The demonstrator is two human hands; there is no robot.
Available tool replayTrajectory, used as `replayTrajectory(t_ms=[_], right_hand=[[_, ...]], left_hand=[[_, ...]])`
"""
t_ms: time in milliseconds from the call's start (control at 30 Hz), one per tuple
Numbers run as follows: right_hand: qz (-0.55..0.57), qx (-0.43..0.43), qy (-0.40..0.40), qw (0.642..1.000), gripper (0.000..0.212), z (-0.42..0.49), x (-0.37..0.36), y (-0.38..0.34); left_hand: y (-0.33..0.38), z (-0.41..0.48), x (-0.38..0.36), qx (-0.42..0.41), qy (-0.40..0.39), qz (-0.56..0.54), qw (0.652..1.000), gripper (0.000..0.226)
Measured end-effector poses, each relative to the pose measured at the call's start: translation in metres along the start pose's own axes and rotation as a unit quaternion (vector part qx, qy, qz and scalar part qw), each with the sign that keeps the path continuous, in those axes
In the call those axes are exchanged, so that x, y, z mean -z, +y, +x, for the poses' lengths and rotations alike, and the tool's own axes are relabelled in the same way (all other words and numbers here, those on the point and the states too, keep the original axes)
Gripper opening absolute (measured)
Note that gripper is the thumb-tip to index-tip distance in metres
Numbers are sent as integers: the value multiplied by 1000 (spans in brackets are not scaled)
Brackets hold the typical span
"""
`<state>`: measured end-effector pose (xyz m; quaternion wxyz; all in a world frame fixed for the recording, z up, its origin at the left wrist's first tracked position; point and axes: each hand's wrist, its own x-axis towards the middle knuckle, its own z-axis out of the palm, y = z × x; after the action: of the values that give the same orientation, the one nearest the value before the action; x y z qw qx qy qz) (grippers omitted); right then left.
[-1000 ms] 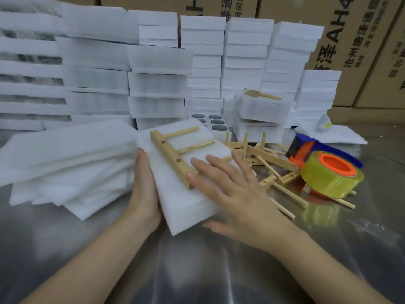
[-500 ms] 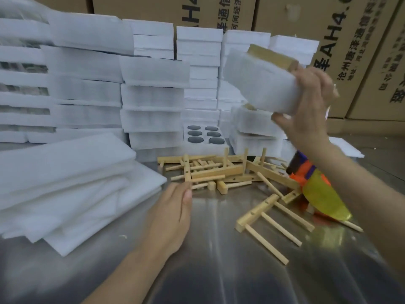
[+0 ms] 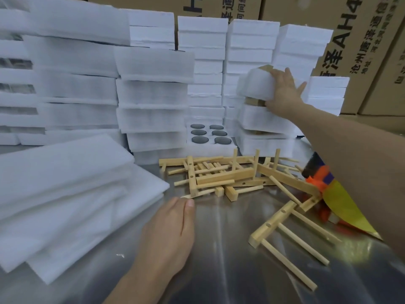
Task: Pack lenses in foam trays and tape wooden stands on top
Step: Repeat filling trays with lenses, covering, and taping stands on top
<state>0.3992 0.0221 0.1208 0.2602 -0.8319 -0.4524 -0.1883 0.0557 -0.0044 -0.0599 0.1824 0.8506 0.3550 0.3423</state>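
Note:
My right hand [image 3: 283,91] grips a white foam pack [image 3: 255,85] with a wooden stand on its top, resting it tilted on a short pile of like packs [image 3: 260,119] at the back right. My left hand [image 3: 168,229] lies flat on the steel table, holding nothing, fingers together. An open foam tray [image 3: 210,148] with several dark lenses [image 3: 199,139] in its round holes sits behind a heap of loose wooden stands [image 3: 219,178]. One more wooden stand [image 3: 282,233] lies alone at the front right.
Tall stacks of white foam trays [image 3: 153,88] line the back, with cardboard boxes [image 3: 355,47] behind them. A pile of thin foam sheets [image 3: 65,194] fills the left. An orange tape dispenser with yellow tape [image 3: 333,202] lies partly under my right forearm. The steel table [image 3: 219,270] is shiny.
My right hand carried the foam pack with its stand from the table front up and back, then lowered it onto the right pile. My left hand let go and stayed on the table.

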Motion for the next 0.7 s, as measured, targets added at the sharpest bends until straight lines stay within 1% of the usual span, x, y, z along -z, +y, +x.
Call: replayTrajectory(t_ms=[33, 67, 100, 167, 200, 233, 267, 300, 333, 367, 433, 500, 567, 633, 700], right_hand=[[2, -14, -8, 1000, 79, -1, 4, -2], [-4, -20, 5, 1000, 76, -2, 8, -6], [-12, -5, 54, 998, 71, -7, 8, -11], [24, 94, 180, 979, 59, -25, -2, -29], [59, 148, 186, 970, 54, -38, -13, -42], [76, 195, 132, 969, 48, -49, -27, -55], [64, 226, 38, 971, 42, -58, -43, -65], [35, 233, -68, 970, 37, -64, -57, -75], [1, 219, -149, 964, 35, -64, -70, -83], [-27, 200, -202, 958, 37, -61, -79, -90], [-73, 178, -281, 940, 49, -50, -85, -102], [-187, 201, -341, 899, 60, -39, -92, -113], [-300, 219, -360, 856, 67, -31, -100, -122], [-365, 186, -369, 834, 68, -33, -114, -128], [-378, 166, -364, 835, 56, -38, -125, -130]], left_hand=[[1, 0, 0, 0, -3, 3, 1000, 66], [1, 0, 1, -1, -8, 6, 1000, 64], [2, 0, 1, -3, -11, 10, 1000, 59], [3, 0, 2, -8, -16, 18, 1000, 50], [4, -1, 2, -12, -17, 20, 1000, 46], [4, 0, 2, -15, -18, 21, 999, 45], [4, -1, 2, -17, -19, 23, 999, 44], [4, 0, 3, -18, -20, 23, 999, 44], [4, 0, 3, -17, -20, 24, 999, 43], [4, 0, 3, -16, -20, 27, 999, 42], [5, 0, 3, -15, -22, 42, 999, 41], [3, 0, 2, -16, -28, 51, 998, 41], [2, 0, 1, -14, -28, 51, 998, 39], [1, 0, 0, -10, -28, 51, 998, 34], [1, 0, 0, -11, -26, 54, 998, 31]])
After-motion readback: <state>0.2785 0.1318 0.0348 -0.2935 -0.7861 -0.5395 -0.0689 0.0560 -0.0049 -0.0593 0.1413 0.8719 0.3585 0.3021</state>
